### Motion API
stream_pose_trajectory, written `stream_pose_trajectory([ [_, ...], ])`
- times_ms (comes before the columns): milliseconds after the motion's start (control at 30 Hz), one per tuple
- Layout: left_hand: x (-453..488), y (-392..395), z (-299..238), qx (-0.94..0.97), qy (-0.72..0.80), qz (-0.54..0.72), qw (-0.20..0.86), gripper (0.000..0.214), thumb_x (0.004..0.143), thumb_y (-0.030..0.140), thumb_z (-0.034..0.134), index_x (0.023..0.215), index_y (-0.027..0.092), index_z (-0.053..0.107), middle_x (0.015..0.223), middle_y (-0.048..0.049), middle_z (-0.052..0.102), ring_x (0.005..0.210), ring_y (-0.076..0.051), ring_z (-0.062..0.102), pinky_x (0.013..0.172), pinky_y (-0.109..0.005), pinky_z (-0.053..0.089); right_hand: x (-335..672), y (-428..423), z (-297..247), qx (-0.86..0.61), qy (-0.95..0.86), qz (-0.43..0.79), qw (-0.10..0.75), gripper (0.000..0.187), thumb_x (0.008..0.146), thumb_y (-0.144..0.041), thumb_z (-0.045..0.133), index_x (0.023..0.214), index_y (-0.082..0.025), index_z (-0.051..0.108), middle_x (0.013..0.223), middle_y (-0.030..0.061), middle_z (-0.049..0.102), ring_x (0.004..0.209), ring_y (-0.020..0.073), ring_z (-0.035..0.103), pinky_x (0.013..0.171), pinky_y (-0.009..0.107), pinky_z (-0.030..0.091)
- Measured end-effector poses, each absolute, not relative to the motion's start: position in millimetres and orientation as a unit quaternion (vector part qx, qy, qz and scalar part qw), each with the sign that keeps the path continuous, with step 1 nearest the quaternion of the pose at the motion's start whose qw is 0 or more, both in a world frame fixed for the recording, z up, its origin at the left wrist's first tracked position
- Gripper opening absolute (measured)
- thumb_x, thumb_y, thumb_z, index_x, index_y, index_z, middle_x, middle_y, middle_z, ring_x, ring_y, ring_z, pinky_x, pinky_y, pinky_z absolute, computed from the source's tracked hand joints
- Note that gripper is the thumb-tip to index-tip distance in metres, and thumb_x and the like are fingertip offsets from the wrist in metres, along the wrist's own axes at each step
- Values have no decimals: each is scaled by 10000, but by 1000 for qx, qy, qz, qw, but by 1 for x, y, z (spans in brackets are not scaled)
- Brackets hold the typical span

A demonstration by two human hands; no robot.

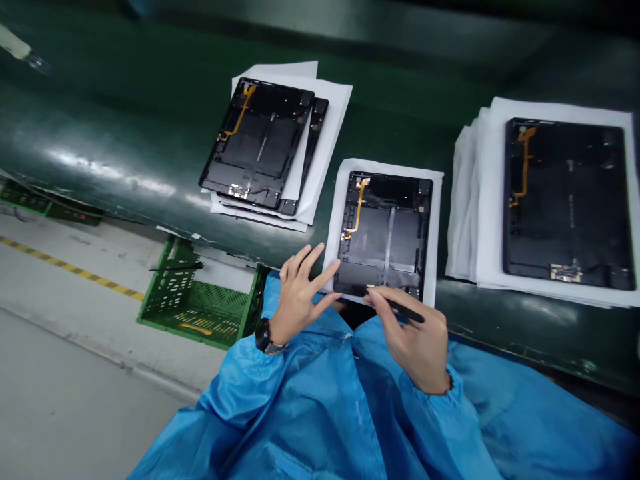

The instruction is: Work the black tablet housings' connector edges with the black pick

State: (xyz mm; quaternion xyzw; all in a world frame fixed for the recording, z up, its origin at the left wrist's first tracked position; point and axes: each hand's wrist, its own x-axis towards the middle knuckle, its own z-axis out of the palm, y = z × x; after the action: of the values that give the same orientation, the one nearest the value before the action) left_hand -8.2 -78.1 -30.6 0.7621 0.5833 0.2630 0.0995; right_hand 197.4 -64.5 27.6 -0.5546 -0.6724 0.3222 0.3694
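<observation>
Dark green covers the desk [125,120], whose glossy surface carries bright streaks of light. Beside it lies a grey floor [60,373] with a yellow-and-black stripe [75,269], and a green crate [173,273] sits near the desk's edge with some yellow pieces inside.

At the near edge of the desk, right before the person, an opened tablet [370,247] lies flat on a white sheet [435,213] that shows along its sides. Its inside faces up: black panels, an orange cable [359,207] down the left part and a silvery line running lengthwise.

Both hands are at its lower end. Left hand [297,293] is open, fingers spread, with the index fingertip and thumb at the tablet's lower left edge. Right hand [415,333] grips a slim black tool [407,311] between thumb and fingers, over the tablet's lower edge; I cannot tell whether the tip touches it. Blue sleeves [240,373] cover both arms, and a dark watch [263,335] is on the left wrist.

To the left, 2 more tablets [250,150] lie stacked askew on white paper [330,143], with paper between them. To the right, 1 tablet like them [600,200] rests on a thick pile of white sheets [465,207]. Far off at the upper left is a pale object [15,43], too blurred to name.
</observation>
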Motion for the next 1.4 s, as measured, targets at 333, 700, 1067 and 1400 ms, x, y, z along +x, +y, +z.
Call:
stream_pose_trajectory([
  [333,-8,-78,-30,760,586,263,103,533,960,445,657,1453,261,577,1598,-154,441,1486,-339,365,1166,-487,299,202,-60,27,-509,-673,395,364,149,938,-146,676,979,-232,790,976,46,795,911,203,744,818,330,601],
  [700,-8,-78,-30,761,585,262,99,532,957,447,662,1447,256,580,1592,-160,447,1484,-340,368,1161,-489,305,204,-63,26,-520,-654,417,358,139,931,-154,694,990,-232,793,993,54,785,921,207,733,834,349,610],
  [1067,-8,-78,-30,763,583,262,101,543,955,443,668,1455,255,571,1595,-160,440,1491,-339,355,1162,-492,304,204,-64,24,-535,-632,432,358,119,937,-187,696,987,-229,796,977,57,785,903,216,738,830,367,619],
  [1400,-8,-78,-31,761,585,261,99,541,954,453,667,1452,261,576,1599,-156,440,1495,-336,357,1167,-487,305,206,-63,22,-540,-624,441,353,108,942,-222,696,988,-223,794,963,59,780,858,213,742,804,366,631],
])
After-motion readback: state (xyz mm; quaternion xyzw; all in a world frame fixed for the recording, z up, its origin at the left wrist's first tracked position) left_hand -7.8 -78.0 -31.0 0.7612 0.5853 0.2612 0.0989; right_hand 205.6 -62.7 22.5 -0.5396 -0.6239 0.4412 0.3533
